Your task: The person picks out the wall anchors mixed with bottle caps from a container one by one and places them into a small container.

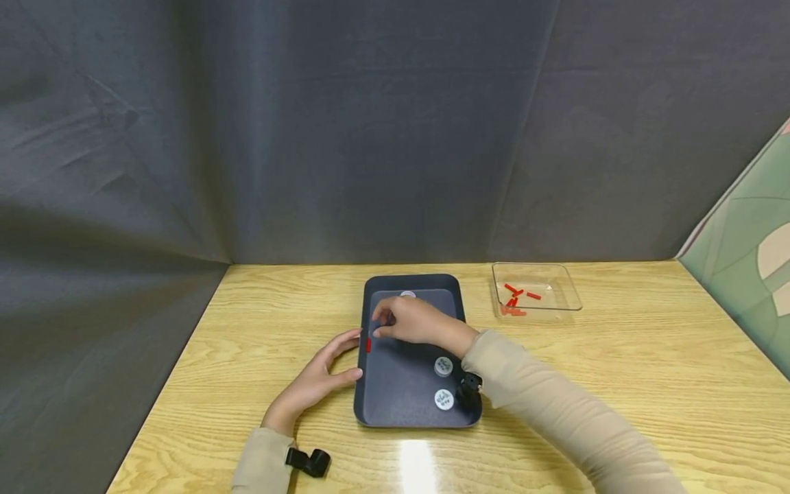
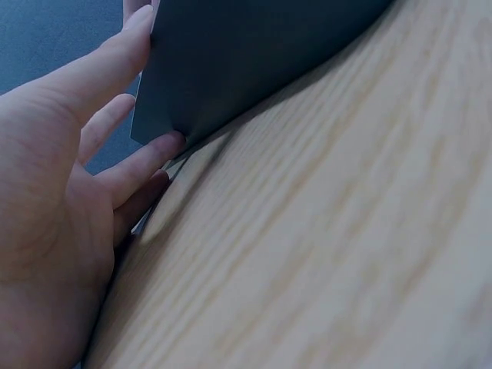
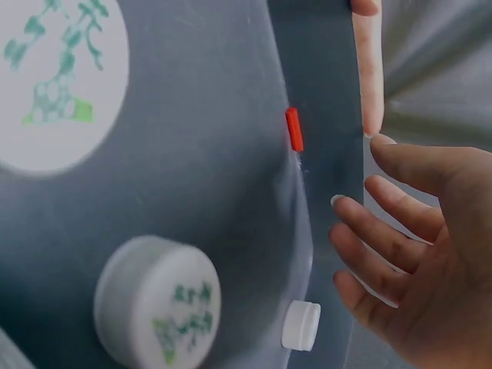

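Observation:
A dark grey tray (image 1: pixel 401 405) lies in the middle of the wooden table. Its left wall has my left hand (image 1: pixel 319 379) against it, thumb and fingers spread and fairly straight; the left wrist view shows fingertips on the outside of that wall (image 2: pixel 231 69). Over the tray's left half hovers my right hand (image 1: pixel 410 320), fingers loosely bent, and in the right wrist view nothing lies between them. Below it, a small red stick (image 1: pixel 368 345) rests along the foot of the left wall, also seen as a red stick (image 3: pixel 294 129) from the right wrist.
Two round white caps (image 1: pixel 443 366) with green print sit at the tray's near right; a third white cap (image 1: pixel 408 293) is partly hidden at the far end. Right of the tray stands a clear plastic box (image 1: pixel 558 295) with several red sticks (image 1: pixel 514 302). A grey curtain (image 1: pixel 370 137) closes off the back.

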`<state>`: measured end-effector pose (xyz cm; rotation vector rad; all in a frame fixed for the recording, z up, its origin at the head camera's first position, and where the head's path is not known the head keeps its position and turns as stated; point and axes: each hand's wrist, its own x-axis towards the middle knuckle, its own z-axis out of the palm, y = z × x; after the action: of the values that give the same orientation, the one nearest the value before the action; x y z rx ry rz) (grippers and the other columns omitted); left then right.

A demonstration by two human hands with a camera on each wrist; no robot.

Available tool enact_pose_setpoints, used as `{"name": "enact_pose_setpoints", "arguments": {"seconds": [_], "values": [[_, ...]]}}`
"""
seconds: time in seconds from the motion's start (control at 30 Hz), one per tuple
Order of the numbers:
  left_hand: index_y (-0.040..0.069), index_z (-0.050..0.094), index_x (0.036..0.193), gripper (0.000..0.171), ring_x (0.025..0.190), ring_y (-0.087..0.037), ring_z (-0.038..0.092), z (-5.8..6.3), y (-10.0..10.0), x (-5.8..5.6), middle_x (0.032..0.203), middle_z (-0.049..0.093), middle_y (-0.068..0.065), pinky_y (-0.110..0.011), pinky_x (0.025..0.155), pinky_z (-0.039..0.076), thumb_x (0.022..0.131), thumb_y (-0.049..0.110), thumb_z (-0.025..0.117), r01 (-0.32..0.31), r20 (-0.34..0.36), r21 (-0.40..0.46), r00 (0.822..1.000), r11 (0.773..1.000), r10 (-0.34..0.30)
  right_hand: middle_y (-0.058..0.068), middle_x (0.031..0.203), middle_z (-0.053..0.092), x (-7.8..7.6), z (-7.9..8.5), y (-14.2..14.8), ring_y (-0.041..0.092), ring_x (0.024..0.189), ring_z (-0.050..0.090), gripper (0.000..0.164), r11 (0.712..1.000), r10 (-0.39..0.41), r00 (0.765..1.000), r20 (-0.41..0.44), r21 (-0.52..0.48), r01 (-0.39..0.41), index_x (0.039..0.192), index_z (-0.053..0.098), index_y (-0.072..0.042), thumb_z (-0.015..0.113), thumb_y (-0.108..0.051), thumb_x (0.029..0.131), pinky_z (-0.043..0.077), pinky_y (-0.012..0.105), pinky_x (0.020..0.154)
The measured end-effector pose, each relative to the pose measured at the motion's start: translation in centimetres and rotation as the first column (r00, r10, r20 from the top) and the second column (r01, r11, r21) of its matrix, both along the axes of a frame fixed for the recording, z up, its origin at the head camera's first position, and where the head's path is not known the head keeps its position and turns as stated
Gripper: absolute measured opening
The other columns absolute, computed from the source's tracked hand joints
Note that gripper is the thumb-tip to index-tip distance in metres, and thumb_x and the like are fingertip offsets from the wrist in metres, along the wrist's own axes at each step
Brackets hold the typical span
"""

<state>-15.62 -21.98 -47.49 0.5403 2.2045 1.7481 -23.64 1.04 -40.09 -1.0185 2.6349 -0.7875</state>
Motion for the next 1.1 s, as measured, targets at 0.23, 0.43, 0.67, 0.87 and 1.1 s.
{"name": "enact_pose_setpoints", "arguments": {"seconds": [0.23, 0.43, 0.67, 0.87, 1.1], "values": [[0.02, 0.033, 0.155, 0.068, 0.144, -0.029, 0.029, -0.2, -0.1, -0.1, 0.152, 0.041, -0.011, -0.057, 0.114, 0.022, 0.096, 0.014, 0.067, 0.006, 0.007, 0.009, 1.0, 1.0, -0.006, -0.002, 0.088, 0.065, -0.1, -1.0, -0.6, 0.008, 0.071, 0.058, 0.024, 1.0, 0.019, 0.998, 0.054, 0.021, -0.02, 0.107, 0.07, -0.009, 0.078, -0.022, 0.088, 0.049, 0.028, 0.07], [0.021, 0.031, 0.155, 0.07, 0.144, -0.028, 0.03, -0.1, 0.0, 0.0, 0.152, 0.041, -0.01, -0.055, 0.115, 0.021, 0.095, 0.015, 0.068, -0.008, 0.019, -0.004, 1.0, 1.0, 0.008, 0.0, 0.091, 0.066, -0.2, -1.6, -1.2, 0.01, 0.076, 0.057, 0.024, 0.997, 0.034, 0.998, 0.051, 0.071, -0.037, 0.105, 0.071, -0.012, 0.079, -0.024, 0.086, 0.048, 0.029, 0.071], [0.019, 0.03, 0.156, 0.072, 0.145, -0.027, 0.028, -0.1, 0.1, 0.1, 0.153, 0.04, -0.011, -0.054, 0.116, 0.018, 0.095, 0.015, 0.068, -0.018, 0.031, -0.004, 0.999, 1.0, 0.018, 0.0, 0.088, 0.064, -0.3, -2.1, -1.6, 0.011, 0.076, 0.055, 0.023, 0.996, 0.032, 0.998, 0.047, 0.087, -0.036, 0.102, 0.072, -0.013, 0.081, -0.025, 0.084, 0.047, 0.03, 0.07], [0.019, 0.03, 0.156, 0.071, 0.145, -0.028, 0.028, -0.1, 0.2, 0.0, 0.152, 0.041, -0.012, -0.054, 0.116, 0.018, 0.095, 0.013, 0.068, -0.015, 0.021, 0.0, 1.0, 1.0, 0.015, 0.001, 0.088, 0.064, -0.4, -2.4, -1.5, 0.011, 0.077, 0.055, 0.024, 0.996, 0.027, 0.998, 0.051, 0.079, -0.031, 0.1, 0.072, -0.013, 0.083, -0.025, 0.082, 0.046, 0.03, 0.071], [0.02, 0.03, 0.156, 0.072, 0.145, -0.028, 0.026, 0.0, 0.0, 0.0, 0.153, 0.04, -0.011, -0.055, 0.115, 0.019, 0.095, 0.016, 0.068, -0.027, 0.033, -0.018, 0.999, 0.999, 0.028, 0.0, 0.089, 0.059, -0.5, -2.7, -1.6, 0.012, 0.076, 0.052, 0.027, 0.994, 0.035, 0.999, 0.03, 0.102, -0.038, 0.097, 0.071, -0.015, 0.085, -0.03, 0.079, 0.045, 0.029, 0.069]]}}
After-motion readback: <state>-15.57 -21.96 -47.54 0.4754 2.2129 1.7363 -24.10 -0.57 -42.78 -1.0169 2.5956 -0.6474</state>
